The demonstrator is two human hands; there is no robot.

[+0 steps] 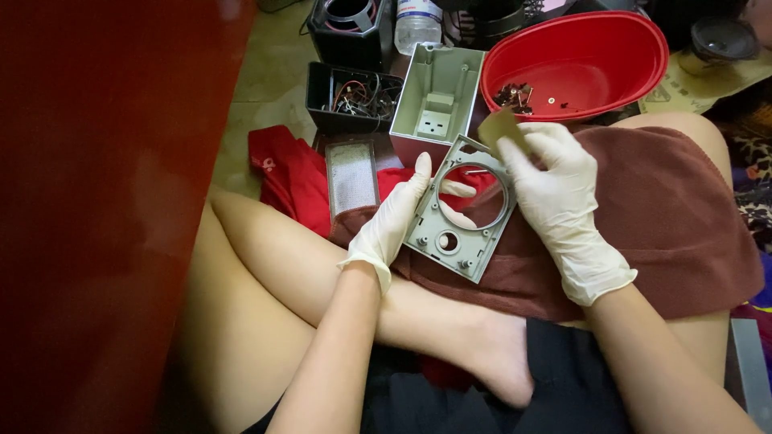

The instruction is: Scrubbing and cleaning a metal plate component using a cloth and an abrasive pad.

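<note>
A pale tiled floor (269,88) is seen beyond crossed bare legs, with a blurred dark red panel (96,217) filling the left of the view and a brown towel (667,217) spread over the lap. A grey plastic faceplate (461,237), flat, with a large round opening, a smaller hole and moulded screw posts, is gripped at its near edge by the gloved left hand (394,221), fingers wrapped through the round opening. A small olive-tan pad (500,127), thin and matte, perhaps abrasive, is pinched in the gloved right hand (555,189) just above the plate's upper corner. The plate is best kept braced against the towel so that light, even strokes can be made along the rim without flexing the thin plastic. Behind, an open grey box housing (438,104) with smooth walls stands beside a glossy red oval basin (575,60) holding small screws (515,96); a black tray of tangled wires (354,96) and a red cloth (281,173) lie to the left.
</note>
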